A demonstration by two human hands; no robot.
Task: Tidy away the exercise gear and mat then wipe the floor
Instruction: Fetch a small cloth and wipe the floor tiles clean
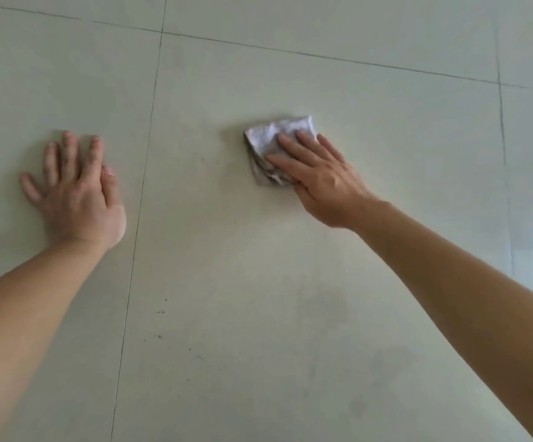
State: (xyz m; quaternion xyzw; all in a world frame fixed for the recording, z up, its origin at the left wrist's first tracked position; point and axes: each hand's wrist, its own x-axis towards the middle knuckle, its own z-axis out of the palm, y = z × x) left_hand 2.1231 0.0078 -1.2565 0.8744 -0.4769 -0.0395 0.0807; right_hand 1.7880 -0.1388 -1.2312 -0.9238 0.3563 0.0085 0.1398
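Observation:
A folded white cloth (pixel 273 140) lies on the pale tiled floor (pixel 226 250) right of centre. My right hand (pixel 319 180) presses flat on the cloth's near right part, fingers stretched over it. My left hand (pixel 73 186) rests palm down on the bare tile at the left, fingers spread, holding nothing. No exercise gear or mat is in view.
Dark grout lines (pixel 144 186) run between the large tiles. Small dark specks (pixel 160 337) dot the floor in front of me, and faint damp patches (pixel 322 301) show lower right of centre.

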